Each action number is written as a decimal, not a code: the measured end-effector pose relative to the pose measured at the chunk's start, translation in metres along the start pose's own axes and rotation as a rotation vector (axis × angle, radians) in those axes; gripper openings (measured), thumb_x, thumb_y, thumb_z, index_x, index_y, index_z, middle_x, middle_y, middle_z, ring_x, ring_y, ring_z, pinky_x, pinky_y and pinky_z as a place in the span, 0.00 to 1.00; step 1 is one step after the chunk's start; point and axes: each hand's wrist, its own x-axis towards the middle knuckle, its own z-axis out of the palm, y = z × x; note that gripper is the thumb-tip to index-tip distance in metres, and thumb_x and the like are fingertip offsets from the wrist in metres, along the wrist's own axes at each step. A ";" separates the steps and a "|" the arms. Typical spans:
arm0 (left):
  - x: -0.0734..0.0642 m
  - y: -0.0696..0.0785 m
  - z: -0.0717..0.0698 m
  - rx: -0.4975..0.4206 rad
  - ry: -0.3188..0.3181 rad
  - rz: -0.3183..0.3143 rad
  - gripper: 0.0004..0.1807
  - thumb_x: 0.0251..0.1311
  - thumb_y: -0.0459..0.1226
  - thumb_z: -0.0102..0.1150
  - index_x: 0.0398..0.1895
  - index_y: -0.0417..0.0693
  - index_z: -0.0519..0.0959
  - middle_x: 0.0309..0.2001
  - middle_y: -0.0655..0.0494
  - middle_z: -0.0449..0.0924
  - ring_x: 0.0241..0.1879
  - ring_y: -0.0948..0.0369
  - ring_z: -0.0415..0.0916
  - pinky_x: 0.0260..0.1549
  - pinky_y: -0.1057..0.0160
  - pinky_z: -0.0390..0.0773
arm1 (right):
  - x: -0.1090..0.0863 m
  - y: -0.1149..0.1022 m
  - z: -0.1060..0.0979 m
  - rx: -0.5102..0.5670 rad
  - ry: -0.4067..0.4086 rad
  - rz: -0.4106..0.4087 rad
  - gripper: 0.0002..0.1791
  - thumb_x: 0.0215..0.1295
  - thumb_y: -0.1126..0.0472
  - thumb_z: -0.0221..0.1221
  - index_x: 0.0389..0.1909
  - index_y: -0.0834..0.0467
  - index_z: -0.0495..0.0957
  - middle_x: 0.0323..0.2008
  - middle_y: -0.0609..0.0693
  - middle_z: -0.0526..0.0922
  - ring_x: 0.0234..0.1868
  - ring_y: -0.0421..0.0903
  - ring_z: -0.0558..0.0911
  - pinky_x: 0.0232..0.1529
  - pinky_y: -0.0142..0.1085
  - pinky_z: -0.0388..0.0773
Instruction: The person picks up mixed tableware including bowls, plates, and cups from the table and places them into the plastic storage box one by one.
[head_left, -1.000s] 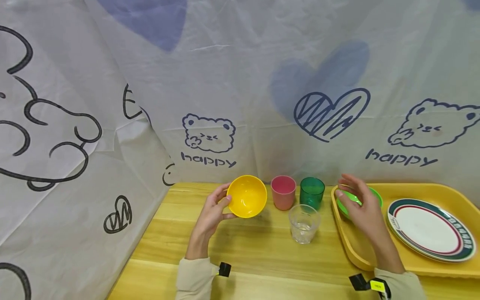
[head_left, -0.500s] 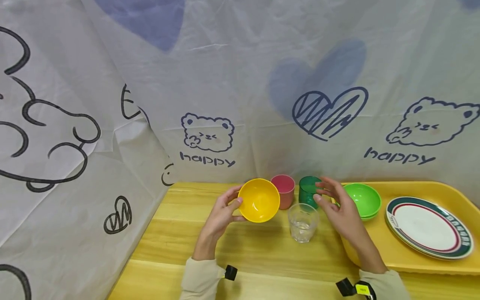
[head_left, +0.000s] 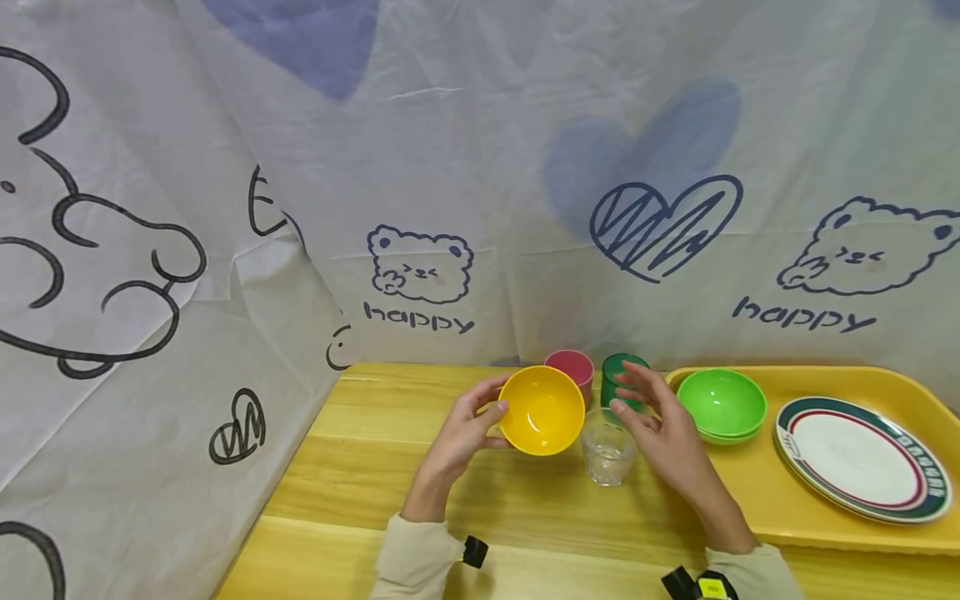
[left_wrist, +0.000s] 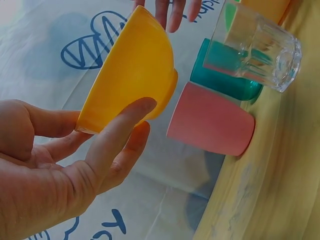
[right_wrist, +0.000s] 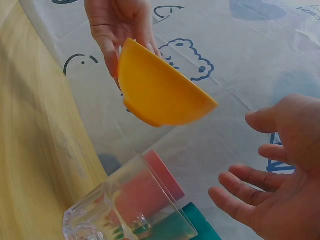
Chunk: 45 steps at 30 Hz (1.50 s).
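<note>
My left hand grips a yellow bowl by its left side, thumb at the rim and fingers beneath, holding it raised above the table. In the left wrist view the bowl is tilted and clear of the cups. My right hand holds nothing; its fingers are spread, a short gap to the right of the bowl. Between and behind the hands stand a clear cup, a pink cup and a dark green cup. The bowl and right hand partly cover these cups in the head view.
A yellow tray lies on the right of the wooden table. In it are stacked green bowls and stacked white plates with a green-and-red rim. A printed cloth hangs behind the table.
My left hand has carried the yellow bowl to the right and slightly nearer. From over the green bowls, my right hand has moved left toward the cups and the yellow bowl.
</note>
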 end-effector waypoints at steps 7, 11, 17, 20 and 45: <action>0.002 0.000 0.005 0.005 -0.009 -0.005 0.23 0.77 0.31 0.48 0.73 0.41 0.69 0.67 0.37 0.67 0.52 0.49 0.80 0.38 0.51 0.89 | 0.000 -0.001 0.003 0.008 -0.009 0.004 0.29 0.77 0.56 0.59 0.74 0.57 0.64 0.63 0.56 0.77 0.61 0.59 0.77 0.53 0.23 0.78; 0.002 0.001 0.007 0.008 -0.025 -0.004 0.23 0.77 0.30 0.48 0.72 0.41 0.69 0.68 0.37 0.67 0.54 0.48 0.79 0.38 0.51 0.88 | -0.001 -0.003 0.005 0.012 -0.021 0.008 0.29 0.77 0.56 0.59 0.74 0.57 0.64 0.64 0.57 0.76 0.61 0.58 0.77 0.53 0.23 0.78; 0.001 0.000 0.010 0.020 -0.040 0.000 0.22 0.78 0.31 0.48 0.72 0.41 0.69 0.67 0.37 0.68 0.55 0.47 0.79 0.37 0.51 0.89 | -0.002 -0.005 0.008 0.018 -0.043 0.011 0.29 0.77 0.56 0.58 0.75 0.57 0.64 0.64 0.58 0.75 0.62 0.56 0.78 0.53 0.23 0.78; 0.001 0.000 0.013 0.016 -0.050 0.000 0.22 0.78 0.31 0.48 0.72 0.41 0.69 0.67 0.37 0.68 0.55 0.47 0.79 0.37 0.51 0.89 | -0.002 -0.005 0.010 0.022 -0.056 0.014 0.29 0.78 0.55 0.58 0.74 0.58 0.65 0.65 0.57 0.75 0.62 0.56 0.78 0.54 0.23 0.78; 0.001 -0.001 0.022 0.024 -0.064 0.009 0.22 0.77 0.31 0.49 0.72 0.45 0.70 0.67 0.41 0.69 0.55 0.47 0.79 0.36 0.56 0.89 | -0.005 -0.009 0.022 0.022 -0.106 -0.059 0.25 0.78 0.60 0.57 0.72 0.58 0.68 0.65 0.56 0.76 0.59 0.54 0.80 0.52 0.33 0.83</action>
